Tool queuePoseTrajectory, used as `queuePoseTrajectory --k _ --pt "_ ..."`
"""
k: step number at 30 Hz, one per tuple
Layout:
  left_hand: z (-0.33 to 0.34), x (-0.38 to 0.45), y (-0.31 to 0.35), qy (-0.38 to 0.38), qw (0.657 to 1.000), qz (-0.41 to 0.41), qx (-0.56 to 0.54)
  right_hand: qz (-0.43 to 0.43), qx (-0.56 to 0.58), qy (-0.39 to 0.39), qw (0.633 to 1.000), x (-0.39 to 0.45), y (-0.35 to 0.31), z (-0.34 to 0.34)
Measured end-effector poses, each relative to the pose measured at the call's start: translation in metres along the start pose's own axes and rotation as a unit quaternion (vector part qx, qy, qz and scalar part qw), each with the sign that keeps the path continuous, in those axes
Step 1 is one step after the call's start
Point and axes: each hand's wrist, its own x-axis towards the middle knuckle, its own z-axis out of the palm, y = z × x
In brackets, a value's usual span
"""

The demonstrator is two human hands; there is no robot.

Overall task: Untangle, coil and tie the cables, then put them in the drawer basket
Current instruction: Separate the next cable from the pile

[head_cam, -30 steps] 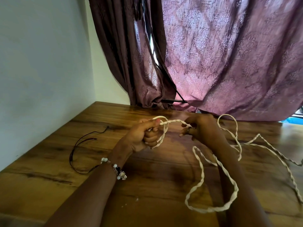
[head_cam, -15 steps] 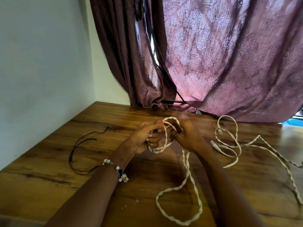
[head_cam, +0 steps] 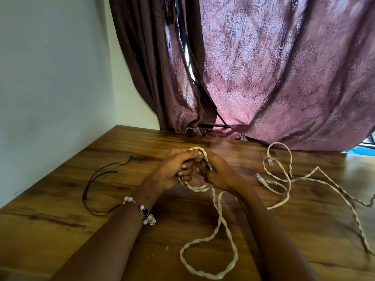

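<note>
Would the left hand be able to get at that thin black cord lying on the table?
Probably yes. The black cord lies in the open on the table beside the left forearm, nothing covering it. But the left hand is gripping the white cable, so it must let go first.

Wooden table — bearing twisted cream cable, loose loops right; thin black cord left.
</note>
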Motion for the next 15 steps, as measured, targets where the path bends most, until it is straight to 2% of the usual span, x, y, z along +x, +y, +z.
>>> queuePoseTrajectory --k 5,8,11,15 --pt "-0.006 0.002 0.005 -0.02 0.991 -0.04 -0.123 0.0 0.049 0.013 0.999 -0.006 -0.009 -0.01" --pt "-0.019 0.006 0.007 0.054 0.989 -0.04 -0.131 0.071 0.029 0.031 0.997 -0.012 -0.011 -0.023" --pt "-0.021 0.008 0.007 0.117 0.985 -0.02 -0.124 0.112 0.056 -0.042 0.991 -0.015 -0.012 -0.033" --pt "-0.02 0.012 0.013 0.176 0.967 0.002 -0.186 0.137 0.064 -0.142 0.978 -0.02 -0.011 -0.043"
